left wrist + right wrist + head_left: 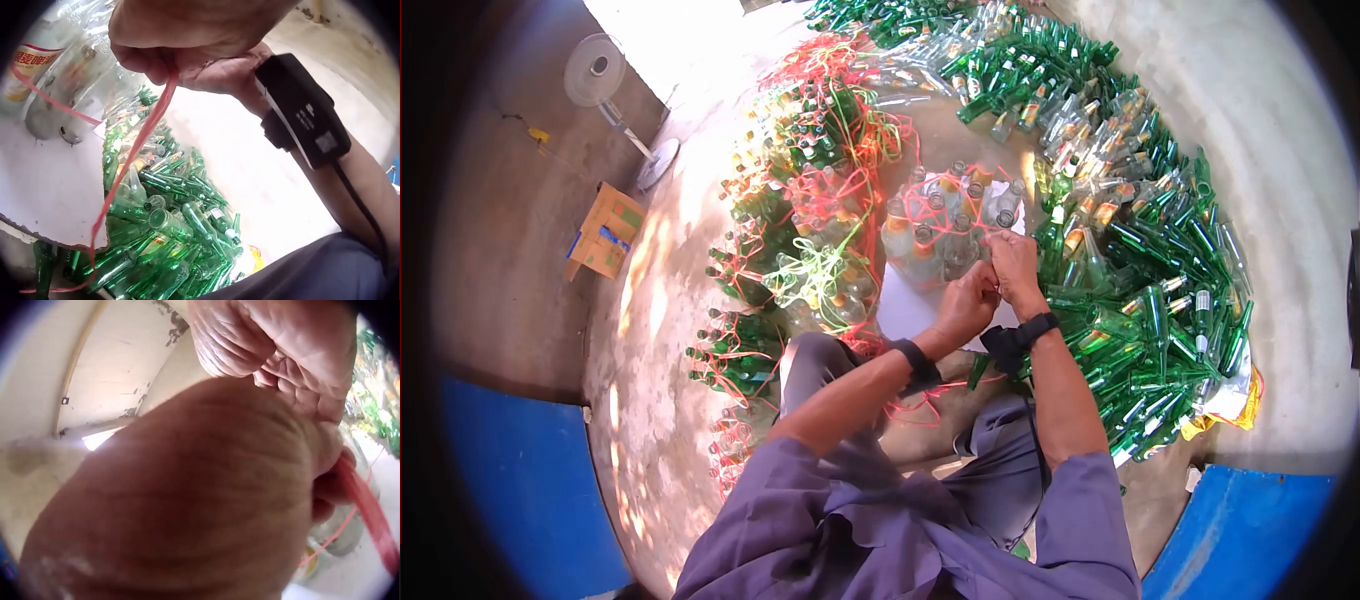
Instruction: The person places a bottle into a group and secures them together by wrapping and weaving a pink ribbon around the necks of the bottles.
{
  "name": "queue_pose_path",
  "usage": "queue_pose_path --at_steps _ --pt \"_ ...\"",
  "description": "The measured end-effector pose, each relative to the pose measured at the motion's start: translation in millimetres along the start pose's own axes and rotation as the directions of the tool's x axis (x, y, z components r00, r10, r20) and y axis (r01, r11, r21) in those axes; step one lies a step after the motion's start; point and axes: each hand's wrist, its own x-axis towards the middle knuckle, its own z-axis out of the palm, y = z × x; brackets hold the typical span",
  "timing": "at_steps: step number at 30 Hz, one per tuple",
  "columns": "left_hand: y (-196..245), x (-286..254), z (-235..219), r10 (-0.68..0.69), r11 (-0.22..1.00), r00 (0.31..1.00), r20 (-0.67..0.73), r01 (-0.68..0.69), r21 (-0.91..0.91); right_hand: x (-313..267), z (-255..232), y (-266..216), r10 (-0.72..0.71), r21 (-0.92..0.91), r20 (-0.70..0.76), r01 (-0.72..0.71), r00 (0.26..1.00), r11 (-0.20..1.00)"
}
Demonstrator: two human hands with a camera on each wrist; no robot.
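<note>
In the head view my left hand (968,305) and right hand (1015,265) meet at the near right corner of a cluster of clear bottles (925,262). Both have curled fingers. Red plastic twine (940,215) crosses between the bottle necks. In the left wrist view a flat strand of red twine (134,153) hangs from the fingers of the left hand (162,31), past the board's edge. The right wrist view shows red twine (369,506) coming out at the curled fingers of the right hand (175,487), which fills much of that view. The knuckles hide the twine's ends.
The bottles stand on a white board (905,310) before my knees. Loose green bottles (1140,330) pile up along the right. Bundles tied with red and green twine (820,270) line the left. A fan (600,70) and cardboard (607,230) stand by the left wall.
</note>
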Motion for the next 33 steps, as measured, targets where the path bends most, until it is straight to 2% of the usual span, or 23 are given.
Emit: queue_pose_path --at_steps 1,2,3,4,5,7,8,10,11,12,13,15,19,21,22,24,33 --pt "2 3 -5 -0.005 1.0 1.0 0.004 0.005 -0.002 -1 2 -3 0.006 -0.002 -0.002 -0.006 1.0 1.0" --pt "3 9 -14 0.211 0.966 0.977 0.019 -0.211 0.148 -2 5 -7 0.022 0.066 -0.034 -0.02 0.999 0.998" --pt "8 13 -23 0.411 0.864 0.909 0.065 -0.412 0.288 -1 6 -9 0.04 0.133 -0.064 -0.031 0.997 0.991" --pt "26 12 -34 0.349 0.864 0.934 0.076 -0.351 0.361 1 5 -6 0.044 0.134 -0.066 -0.035 0.997 0.99" --pt "31 17 -43 0.345 0.865 0.935 0.08 -0.35 0.36 3 2 -3 0.059 0.093 -0.059 -0.054 0.996 0.994" --pt "34 36 -56 0.495 0.722 0.869 -0.01 -0.405 0.561 3 -3 -3 0.082 0.051 -0.06 -0.079 0.995 0.996" --pt "34 45 -59 0.492 0.726 0.87 -0.01 -0.404 0.557 4 -7 -6 0.072 0.028 -0.049 -0.071 0.996 0.997" --pt "30 61 -65 0.56 0.666 0.827 -0.037 -0.424 0.614 6 -9 -8 0.065 0.002 -0.035 -0.065 0.997 0.998" --pt "26 64 -69 0.555 0.67 0.831 -0.037 -0.42 0.612 6 -10 -7 -0.008 -0.06 -0.03 0.006 1.0 0.998" --pt "22 66 -72 0.464 0.655 0.885 0.043 -0.376 0.655 5 -12 -7 -0.081 -0.122 -0.022 0.077 0.997 0.989" --pt "18 69 -72 0.363 0.632 0.924 0.118 -0.337 0.698 6 -14 -6 -0.075 -0.125 -0.023 0.071 0.997 0.99" --pt "15 75 -69 0.335 0.631 0.935 0.111 -0.311 0.711 5 -19 -6 -0.105 -0.158 -0.003 0.103 0.994 0.982" --pt "14 81 -67 0.228 0.622 0.967 0.111 -0.232 0.748 5 -24 -8 -0.058 -0.155 0.002 0.058 0.998 0.986" --pt "15 83 -66 0.219 0.621 0.97 0.11 -0.225 0.75 5 -24 -7 -0.135 -0.227 0.062 0.146 0.989 0.963" --pt "16 83 -66 0.22 0.618 0.97 0.105 -0.222 0.754 5 -22 -3 -0.127 -0.228 0.063 0.138 0.99 0.964" --pt "19 85 -66 0.206 0.622 0.972 0.113 -0.219 0.752 4 -17 0 -0.273 -0.227 0.061 0.28 0.96 0.933" --pt "18 92 -69 0.147 0.627 0.978 0.147 -0.207 0.751 -1 -13 -6 -0.279 -0.214 0.065 0.286 0.958 0.934"
